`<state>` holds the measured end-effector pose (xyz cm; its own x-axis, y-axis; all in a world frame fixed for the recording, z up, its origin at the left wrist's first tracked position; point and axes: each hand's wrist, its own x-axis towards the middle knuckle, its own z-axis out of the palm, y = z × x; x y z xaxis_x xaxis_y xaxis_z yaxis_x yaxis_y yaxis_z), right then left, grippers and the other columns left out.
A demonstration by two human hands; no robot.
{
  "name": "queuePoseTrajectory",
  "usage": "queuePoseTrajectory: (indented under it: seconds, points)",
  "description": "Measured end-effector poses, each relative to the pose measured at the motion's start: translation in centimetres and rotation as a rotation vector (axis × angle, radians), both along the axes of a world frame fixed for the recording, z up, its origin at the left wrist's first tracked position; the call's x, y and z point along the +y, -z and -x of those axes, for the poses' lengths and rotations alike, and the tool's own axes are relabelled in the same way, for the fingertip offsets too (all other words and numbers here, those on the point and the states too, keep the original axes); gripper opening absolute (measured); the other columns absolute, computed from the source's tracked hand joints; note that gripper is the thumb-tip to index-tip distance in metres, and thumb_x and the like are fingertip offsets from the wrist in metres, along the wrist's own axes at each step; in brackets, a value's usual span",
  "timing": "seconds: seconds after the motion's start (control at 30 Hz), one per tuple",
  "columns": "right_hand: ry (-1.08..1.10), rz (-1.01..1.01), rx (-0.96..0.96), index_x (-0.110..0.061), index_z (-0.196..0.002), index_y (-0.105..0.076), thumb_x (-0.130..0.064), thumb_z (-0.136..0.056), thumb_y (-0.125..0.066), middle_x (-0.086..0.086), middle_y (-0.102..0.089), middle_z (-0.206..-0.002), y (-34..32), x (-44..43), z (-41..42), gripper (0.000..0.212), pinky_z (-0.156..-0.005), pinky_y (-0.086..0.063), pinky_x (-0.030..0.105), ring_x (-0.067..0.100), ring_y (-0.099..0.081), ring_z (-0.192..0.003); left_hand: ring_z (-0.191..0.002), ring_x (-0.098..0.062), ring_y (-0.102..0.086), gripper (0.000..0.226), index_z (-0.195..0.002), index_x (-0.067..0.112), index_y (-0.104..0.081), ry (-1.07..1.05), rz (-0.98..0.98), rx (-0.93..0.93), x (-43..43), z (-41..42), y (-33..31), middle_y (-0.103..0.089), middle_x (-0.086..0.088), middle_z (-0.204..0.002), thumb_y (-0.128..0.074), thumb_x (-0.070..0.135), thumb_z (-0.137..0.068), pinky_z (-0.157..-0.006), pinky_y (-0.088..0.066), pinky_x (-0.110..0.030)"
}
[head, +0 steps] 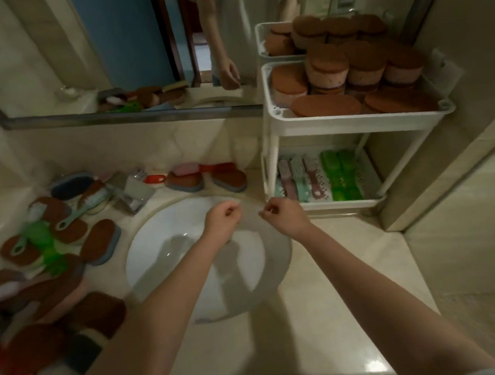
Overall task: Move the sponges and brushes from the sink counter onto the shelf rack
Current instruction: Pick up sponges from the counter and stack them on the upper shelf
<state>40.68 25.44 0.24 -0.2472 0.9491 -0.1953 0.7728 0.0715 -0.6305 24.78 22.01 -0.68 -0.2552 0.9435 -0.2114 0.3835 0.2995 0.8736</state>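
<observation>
My left hand and my right hand hover over the white sink basin, fingers curled, holding nothing. Several brown sponges and brushes, among them a green brush and a teal-handled brush, lie piled on the counter left of the sink. Two more brown sponges and a red-handled brush lie behind the basin. The white shelf rack stands on the right, its top tier stacked with brown sponges, its lower tier holding brushes and green brushes.
A chrome faucet sits behind the sink. A mirror covers the wall above and reflects the person and the rack. The beige counter runs right of the basin up to a tiled wall.
</observation>
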Motion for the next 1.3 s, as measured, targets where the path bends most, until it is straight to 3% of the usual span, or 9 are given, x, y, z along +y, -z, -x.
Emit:
queuePoseTrajectory:
  seconds: [0.13,0.27,0.43,0.6,0.73,0.97,1.07,1.17,1.3]
  points:
    - [-0.197,0.133,0.023,-0.014,-0.091,-0.066,-0.03,-0.087,-0.064,0.007,-0.069,-0.085,-0.1,-3.4,6.4,0.016,-0.071,-0.05,0.032,0.019,-0.06,-0.075,-0.083,-0.027,-0.065,0.006,-0.084,0.014,-0.062,-0.145,0.005,-0.027,-4.8,6.9,0.1,-0.068,-0.01,-0.088,-0.058,0.014,-0.089,-0.077,-0.048,-0.034]
    - [-0.344,0.197,0.015,-0.015,-0.096,-0.067,-0.032,-0.085,-0.066,0.007,-0.07,-0.091,1.0,-7.1,13.3,0.02,-0.083,-0.054,0.041,0.023,-0.065,-0.087,-0.089,-0.03,-0.064,0.007,-0.081,0.017,-0.062,-0.294,-0.007,0.029,-10.7,13.8,0.7,-0.066,-0.008,-0.088,-0.061,0.014,-0.087,-0.084,-0.051,-0.04]
    - [-0.526,0.187,-0.06,-0.014,-0.113,-0.062,-0.035,-0.088,-0.064,0.007,-0.065,-0.104,1.7,-12.1,20.6,0.033,-0.081,-0.046,0.03,0.02,-0.058,-0.093,-0.091,-0.02,-0.059,0.008,-0.092,0.012,-0.064,-0.403,0.049,0.142,-18.0,20.8,1.1,-0.064,-0.005,-0.093,-0.059,0.017,-0.089,-0.078,-0.043,-0.029]
    - [-0.654,0.177,-0.24,-0.015,-0.112,-0.056,-0.055,-0.078,-0.066,0.006,-0.063,-0.106,2.8,-17.5,26.3,0.054,-0.075,-0.047,0.033,0.024,-0.06,-0.097,-0.1,-0.024,-0.061,0.01,-0.093,0.009,-0.063,-0.439,0.124,0.201,-23.8,25.7,2.5,-0.065,-0.009,-0.098,-0.066,0.014,-0.084,-0.085,-0.047,-0.034]
    - [-0.695,0.218,-0.436,-0.016,-0.11,-0.059,-0.071,-0.068,-0.064,0.004,-0.064,-0.102,4.2,-20.7,28.8,0.07,-0.08,-0.052,0.033,0.023,-0.062,-0.097,-0.107,-0.023,-0.058,0.025,-0.107,0.005,-0.061,-0.425,0.18,0.262,-25.9,27.4,3.5,-0.064,-0.011,-0.111,-0.066,0.016,-0.085,-0.079,-0.041,-0.025]
    - [-0.686,0.344,-0.321,-0.008,-0.101,-0.063,-0.045,-0.075,-0.074,0.006,-0.062,-0.094,5.1,-21.4,29.8,0.046,-0.071,-0.046,0.029,0.021,-0.061,-0.089,-0.11,-0.024,-0.058,0.023,-0.109,0.005,-0.061,-0.419,0.158,0.234,-26.3,28.0,4.7,-0.062,-0.012,-0.115,-0.06,0.008,-0.086,-0.084,-0.044,-0.028]
    - [-0.608,0.355,-0.2,-0.012,-0.109,-0.055,-0.038,-0.075,-0.073,0.007,-0.059,-0.105,4.3,-20.0,29.1,0.047,-0.08,-0.049,0.034,0.023,-0.057,-0.095,-0.107,-0.024,-0.056,0.021,-0.105,0.008,-0.061,-0.373,0.123,0.328,-25.4,28.7,4.4,-0.059,-0.01,-0.113,-0.052,0.001,-0.087,-0.082,-0.042,-0.026]
    - [-0.47,0.343,-0.095,-0.013,-0.098,-0.051,-0.037,-0.076,-0.072,0.007,-0.056,-0.1,3.5,-17.5,27.4,0.039,-0.073,-0.044,0.033,0.022,-0.053,-0.089,-0.116,-0.016,-0.048,0.038,-0.119,0.01,-0.057,-0.192,0.115,0.404,-24.1,28.6,3.8,-0.049,-0.003,-0.121,-0.058,-0.001,-0.082,-0.091,-0.041,-0.023]
    - [-0.207,0.383,0.061,-0.011,-0.098,-0.047,-0.029,-0.077,-0.072,0.006,-0.053,-0.093,2.9,-15.2,24.1,0.037,-0.068,-0.046,0.031,0.022,-0.054,-0.087,-0.137,-0.031,-0.023,0.073,-0.142,0.024,-0.033,0.23,0.355,0.611,-22.5,27.0,3.9,-0.025,-0.007,-0.148,-0.069,0.022,-0.078,-0.11,-0.029,-0.041]
